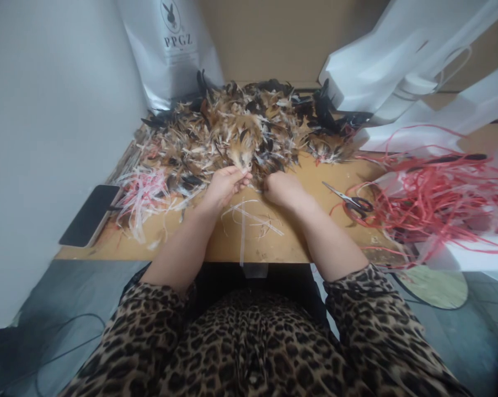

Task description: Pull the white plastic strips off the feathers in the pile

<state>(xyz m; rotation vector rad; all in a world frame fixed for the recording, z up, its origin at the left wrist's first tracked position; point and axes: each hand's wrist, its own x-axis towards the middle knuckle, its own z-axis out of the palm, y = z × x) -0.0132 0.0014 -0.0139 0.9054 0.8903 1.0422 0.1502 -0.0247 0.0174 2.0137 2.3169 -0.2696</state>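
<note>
Bunch (242,139), one, at the front edge of the feather pile (182,135); its tips lean back over the pile. Left hand (230,182): thumb and fingers closed in a pinch at the bunch's base. Right hand (284,190): curled loosely, just in front of the pile, resting low by the table (290,245); fingertips hidden, so cannot tell whether it has hold of anything.

Step in hand, judged: gathering or evening a bunch at its base. Next move would call for the left pinch to stay firm and the base ends level, with the right hand bringing up whatever is to be added.

Count:
- Hands: 2.
- Bunch in hand: 1. Feathers in pile: too many, overlapping.
- Scissors (350,201): 1, before the pile's right end, blades toward it.
- Red heap (439,204): 1, right of pile; strips uncountable.
- Pink-white heap (141,193): 1, at pile's front left.
- Loose strips (243,231): several, crossing, in front of pile; exact number unclear.
- Phone (89,215): 1, left of pile.
- Bag (178,66): 1 printed, behind pile's left part.
</note>
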